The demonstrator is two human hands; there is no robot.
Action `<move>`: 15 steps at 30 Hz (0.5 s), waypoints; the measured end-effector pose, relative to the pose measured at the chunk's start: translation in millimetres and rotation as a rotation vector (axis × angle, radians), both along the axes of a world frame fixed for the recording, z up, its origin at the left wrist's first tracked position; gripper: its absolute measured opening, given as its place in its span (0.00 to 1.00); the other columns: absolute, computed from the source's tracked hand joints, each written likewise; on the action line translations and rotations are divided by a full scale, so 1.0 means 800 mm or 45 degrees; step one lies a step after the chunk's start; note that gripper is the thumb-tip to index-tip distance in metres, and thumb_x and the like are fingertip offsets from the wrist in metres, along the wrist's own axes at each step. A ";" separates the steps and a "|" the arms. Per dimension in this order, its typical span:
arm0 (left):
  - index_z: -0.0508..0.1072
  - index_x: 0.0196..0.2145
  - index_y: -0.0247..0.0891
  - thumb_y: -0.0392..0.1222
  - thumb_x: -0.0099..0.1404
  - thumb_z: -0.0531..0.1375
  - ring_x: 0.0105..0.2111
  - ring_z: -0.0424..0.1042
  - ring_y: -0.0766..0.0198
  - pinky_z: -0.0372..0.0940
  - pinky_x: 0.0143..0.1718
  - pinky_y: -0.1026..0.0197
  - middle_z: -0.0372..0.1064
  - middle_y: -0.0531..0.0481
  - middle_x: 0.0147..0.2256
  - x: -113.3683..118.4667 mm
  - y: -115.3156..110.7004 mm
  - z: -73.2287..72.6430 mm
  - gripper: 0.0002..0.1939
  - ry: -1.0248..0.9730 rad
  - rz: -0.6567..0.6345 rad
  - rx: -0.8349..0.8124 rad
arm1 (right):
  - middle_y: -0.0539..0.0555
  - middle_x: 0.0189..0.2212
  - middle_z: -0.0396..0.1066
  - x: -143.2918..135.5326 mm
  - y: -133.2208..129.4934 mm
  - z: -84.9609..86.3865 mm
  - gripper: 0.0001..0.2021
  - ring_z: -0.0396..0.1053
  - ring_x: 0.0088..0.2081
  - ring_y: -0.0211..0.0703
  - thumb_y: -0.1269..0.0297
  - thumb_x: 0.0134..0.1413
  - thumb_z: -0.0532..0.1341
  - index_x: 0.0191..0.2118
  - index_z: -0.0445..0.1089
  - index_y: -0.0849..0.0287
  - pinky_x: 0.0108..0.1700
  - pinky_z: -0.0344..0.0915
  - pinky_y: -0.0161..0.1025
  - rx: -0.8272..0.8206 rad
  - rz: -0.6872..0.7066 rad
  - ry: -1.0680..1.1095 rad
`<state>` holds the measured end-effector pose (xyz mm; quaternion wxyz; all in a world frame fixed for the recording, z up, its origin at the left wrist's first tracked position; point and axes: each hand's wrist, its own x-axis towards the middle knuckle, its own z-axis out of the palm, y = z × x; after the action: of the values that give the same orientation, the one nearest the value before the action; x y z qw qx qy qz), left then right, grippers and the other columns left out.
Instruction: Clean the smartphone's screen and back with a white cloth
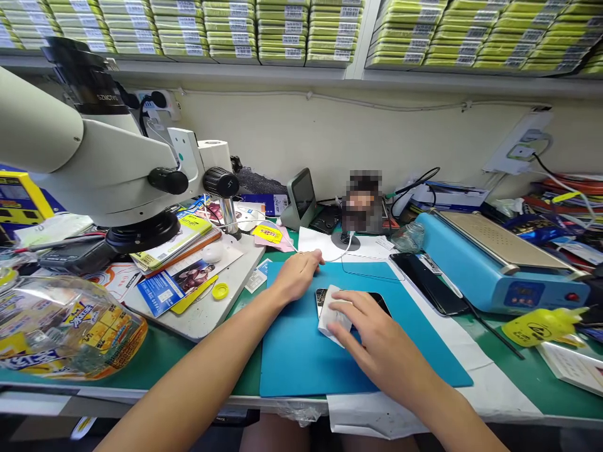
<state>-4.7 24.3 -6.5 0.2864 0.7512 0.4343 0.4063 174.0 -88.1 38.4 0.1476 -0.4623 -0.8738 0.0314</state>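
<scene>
A smartphone (380,304) with a dark, shiny face lies on the blue mat (296,364), partly covered by my right hand. My right hand (370,323) holds a folded white wipe (335,336) against the phone's left part, thumb and fingers bent over it. My left hand (301,274) rests at the mat's far edge, left of the phone. Its fingers are loosely bent, and I see nothing in them. Just beyond those fingers runs a white cable (335,258), apart from the phone.
A microscope (127,163) overhangs the left side. Below it are a clear plastic jar (70,333) and a cluttered board (198,320). To the right stand a blue heating-plate machine (471,276), a dark phone-sized panel (424,285) and a yellow bottle (537,326).
</scene>
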 end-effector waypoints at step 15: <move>0.75 0.38 0.38 0.58 0.76 0.36 0.39 0.73 0.55 0.64 0.43 0.56 0.75 0.47 0.33 -0.001 -0.001 -0.002 0.33 0.003 0.007 -0.026 | 0.58 0.34 0.78 -0.042 0.066 0.006 0.16 0.75 0.36 0.48 0.68 0.66 0.50 0.34 0.75 0.60 0.30 0.55 0.39 -0.124 -0.062 -0.543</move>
<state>-5.6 23.7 -7.9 0.2922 0.7476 0.4408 0.4018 140.2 -35.4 43.4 -0.0624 -0.4859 -0.8713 -0.0285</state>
